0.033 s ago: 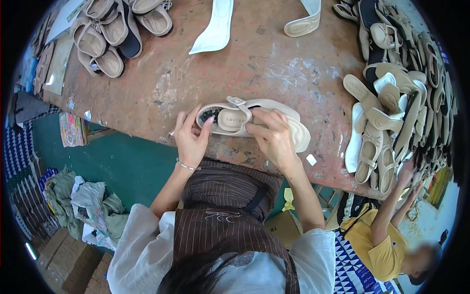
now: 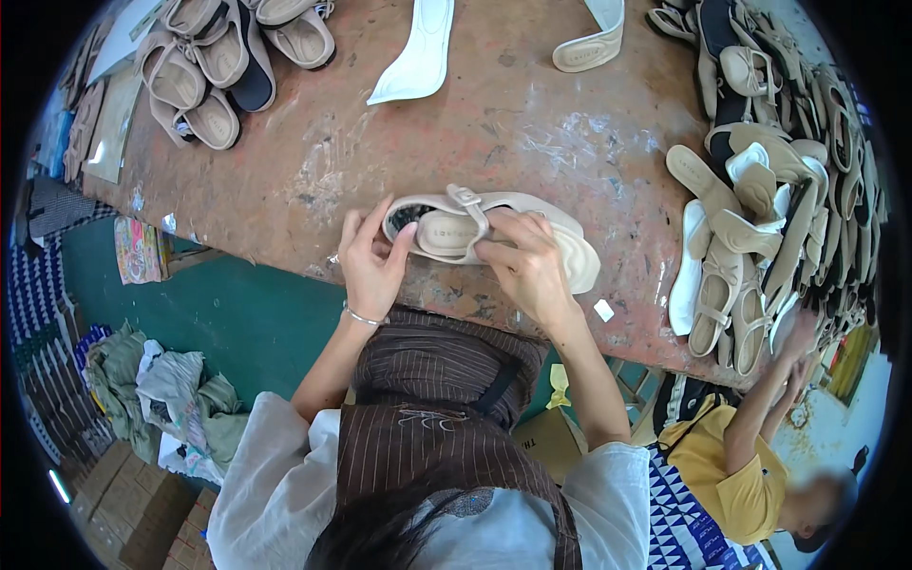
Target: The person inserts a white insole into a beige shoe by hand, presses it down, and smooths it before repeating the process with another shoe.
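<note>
Item: one beige strapped sandal (image 2: 475, 228), lying on its side at the near edge of the worn brown workbench (image 2: 532, 123), sole turned away from the person, footbed and buckle strap uppermost. Left hand (image 2: 370, 266): fingers curled round the heel end, thumb pressed against the dark inner lining, closed on the sandal. Right hand (image 2: 527, 261): laid over the toe half, fingers pinching the strap and insole, likewise gripping the sandal; a pale loose insole (image 2: 584, 261) lies touching beneath it. Just beside, on the bench edge, a small white scrap (image 2: 604, 310). Farther out: a white insole blank (image 2: 418, 52) and a beige strap piece (image 2: 591, 43) at the far side; a cluster of finished beige sandals (image 2: 218, 66) at far left; a large heap of sandals and soles (image 2: 760, 209) along the right side, where another person in a yellow shirt (image 2: 727, 465) reaches up toward it. Below the bench, green flooring and a bundle of cloth (image 2: 161, 389). Risk, as judged: the sandal sits close to the bench lip, so a slackened hold could let it or the loose insole slide off; uneven thumb pressure might seat the lining crooked.
</note>
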The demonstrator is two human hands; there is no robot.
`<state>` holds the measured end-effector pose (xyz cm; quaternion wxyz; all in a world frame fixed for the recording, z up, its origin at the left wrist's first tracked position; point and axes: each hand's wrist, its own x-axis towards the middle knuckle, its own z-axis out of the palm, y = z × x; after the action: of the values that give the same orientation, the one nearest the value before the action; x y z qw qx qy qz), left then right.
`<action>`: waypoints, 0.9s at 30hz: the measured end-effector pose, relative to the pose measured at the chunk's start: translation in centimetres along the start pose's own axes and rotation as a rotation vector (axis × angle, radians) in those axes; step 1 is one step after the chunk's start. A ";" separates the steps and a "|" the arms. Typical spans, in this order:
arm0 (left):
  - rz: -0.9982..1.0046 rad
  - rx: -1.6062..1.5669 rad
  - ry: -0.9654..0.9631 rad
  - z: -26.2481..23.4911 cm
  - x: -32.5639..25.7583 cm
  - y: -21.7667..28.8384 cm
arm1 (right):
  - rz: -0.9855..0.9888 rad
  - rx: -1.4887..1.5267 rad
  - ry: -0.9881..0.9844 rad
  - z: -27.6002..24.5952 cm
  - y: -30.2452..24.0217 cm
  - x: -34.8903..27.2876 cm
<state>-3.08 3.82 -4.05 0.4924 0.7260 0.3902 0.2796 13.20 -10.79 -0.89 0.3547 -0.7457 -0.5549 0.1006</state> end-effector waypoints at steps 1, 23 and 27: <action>0.013 0.051 -0.013 0.2 0.4 -0.1 | 0.004 0.019 -0.019 0.3 0.0 0.5; -0.027 -0.057 -0.016 1.1 3.1 -1.7 | 0.019 0.099 0.013 3.9 0.6 3.4; -0.079 -0.067 0.006 1.4 3.3 -2.1 | -0.015 -0.003 -0.057 4.4 0.7 2.9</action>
<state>-0.78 6.32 -6.47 0.5259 0.6925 0.4102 0.2750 12.44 -6.40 -3.86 0.3384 -0.7389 -0.5706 0.1181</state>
